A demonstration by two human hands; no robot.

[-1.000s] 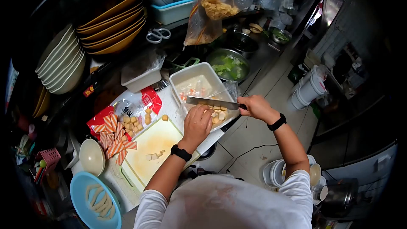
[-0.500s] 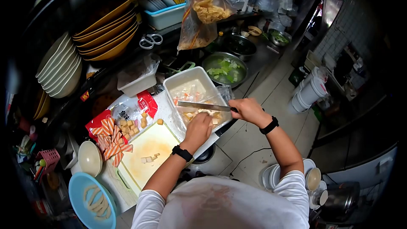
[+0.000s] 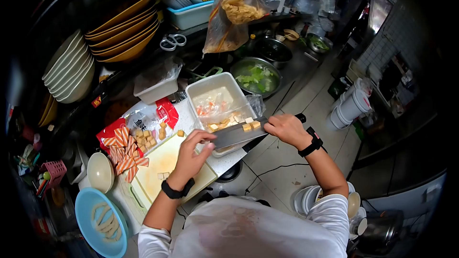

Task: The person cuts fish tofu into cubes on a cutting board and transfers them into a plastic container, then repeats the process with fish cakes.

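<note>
My right hand is closed on the handle end of a wide-bladed knife. The blade lies over the near edge of a white tub, with a few tan cubes on it. Beside the blade's left end is my left hand, fingers apart and holding nothing. Inside the tub are more cubes and orange-and-white pieces in clear plastic. To the left, a cutting board bears a few pale pieces.
Striped pieces and tan cubes lie on a red-and-white bag. A blue basin and a bowl stand left. A metal bowl of greens is behind; a plastic bag hangs above.
The knife has come down towards the tub's near edge and its broad face now shows, carrying cubes. My left hand has left the tub, moved left and opened.
</note>
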